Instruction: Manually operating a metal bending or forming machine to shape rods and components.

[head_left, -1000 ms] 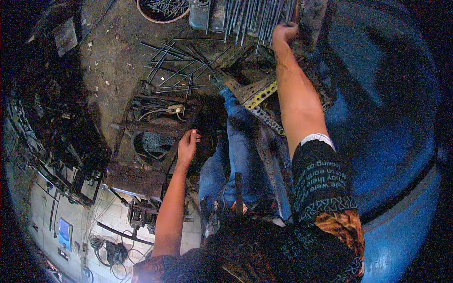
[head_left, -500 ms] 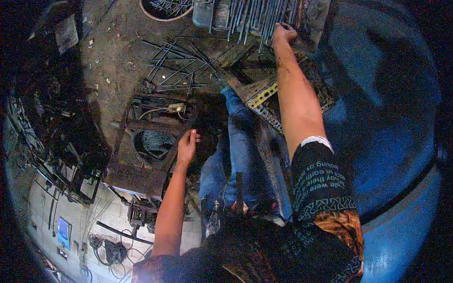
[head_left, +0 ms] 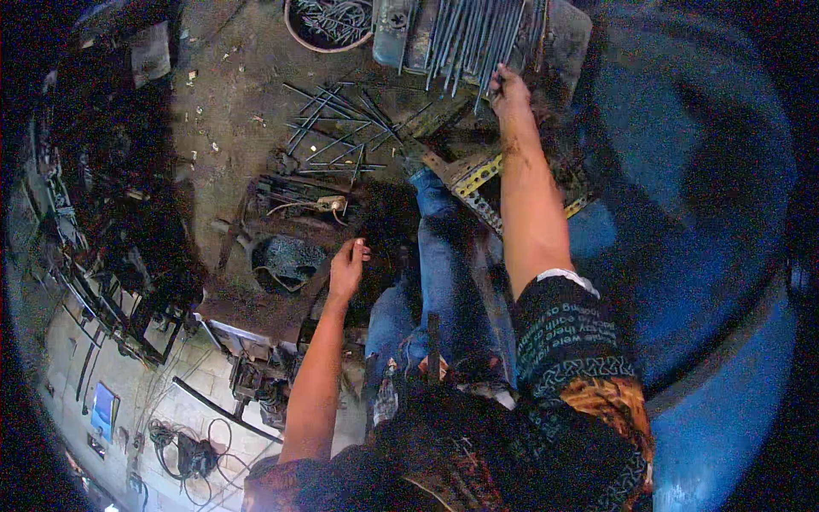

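Where metal rods [head_left: 465,51] end, the right hand [head_left: 510,90] curls; loose rods [head_left: 341,102] crisscross.

Both arms reach forward, 1 on each side of the torso. The right arm [head_left: 536,213] stretches much farther, nearly straight, with dark smudges toward the right wrist [head_left: 517,141]; the right hand [head_left: 510,92] has its fingers [head_left: 502,73] bent, their grip unclear. The left forearm [head_left: 314,375] slants up and inward to the left hand [head_left: 347,266], held lower and nearer the body, its fingers loosely curled.
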### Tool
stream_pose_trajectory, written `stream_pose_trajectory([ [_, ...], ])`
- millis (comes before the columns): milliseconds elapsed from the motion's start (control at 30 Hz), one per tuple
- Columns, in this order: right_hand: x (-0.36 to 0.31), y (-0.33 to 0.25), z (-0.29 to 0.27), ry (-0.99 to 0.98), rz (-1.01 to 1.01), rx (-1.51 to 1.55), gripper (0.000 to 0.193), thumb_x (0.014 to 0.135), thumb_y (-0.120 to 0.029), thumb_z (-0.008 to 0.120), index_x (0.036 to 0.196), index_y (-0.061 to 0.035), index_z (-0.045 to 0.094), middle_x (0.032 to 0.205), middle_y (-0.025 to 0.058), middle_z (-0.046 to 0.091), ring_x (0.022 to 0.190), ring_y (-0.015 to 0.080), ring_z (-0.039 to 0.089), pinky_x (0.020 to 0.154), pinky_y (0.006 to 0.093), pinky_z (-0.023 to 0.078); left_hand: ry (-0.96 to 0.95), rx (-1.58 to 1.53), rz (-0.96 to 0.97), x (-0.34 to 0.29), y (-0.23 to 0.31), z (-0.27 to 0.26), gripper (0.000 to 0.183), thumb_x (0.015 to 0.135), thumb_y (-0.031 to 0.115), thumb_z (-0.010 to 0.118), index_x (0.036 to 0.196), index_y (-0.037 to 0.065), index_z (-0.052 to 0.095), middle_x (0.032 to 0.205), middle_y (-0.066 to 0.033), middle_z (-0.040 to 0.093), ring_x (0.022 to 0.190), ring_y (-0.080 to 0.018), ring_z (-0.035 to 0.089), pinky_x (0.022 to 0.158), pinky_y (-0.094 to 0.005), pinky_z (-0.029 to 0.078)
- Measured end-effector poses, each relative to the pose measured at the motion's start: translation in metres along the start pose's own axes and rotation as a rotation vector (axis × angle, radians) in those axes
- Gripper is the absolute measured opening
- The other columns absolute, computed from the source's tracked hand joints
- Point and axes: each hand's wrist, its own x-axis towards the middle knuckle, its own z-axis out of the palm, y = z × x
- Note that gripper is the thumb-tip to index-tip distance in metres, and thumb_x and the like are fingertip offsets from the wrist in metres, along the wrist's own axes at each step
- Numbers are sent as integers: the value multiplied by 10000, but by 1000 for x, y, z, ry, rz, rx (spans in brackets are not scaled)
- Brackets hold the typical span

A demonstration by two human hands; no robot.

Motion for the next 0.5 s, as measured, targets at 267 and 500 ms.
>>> stream_pose_trajectory([
  [267,-166,-1,48,-51,16,-194,193,814,-249,639,732,-119,523,589,-5,490,424,89,398,359,235,282,123,-188,65,-64,4,-31,386,924,311,467,1020,-49,570,827,-103,619,729,-149,597,683,-276,467],
  [500,-320,11,82,-317,-102,-419,304,827,-367,625,721,-106,509,506,-35,416,373,65,351,336,224,247,297,-320,279,-129,-52,-48,393,924,319,460,997,-50,573,807,-121,626,727,-167,615,666,-288,479],
])
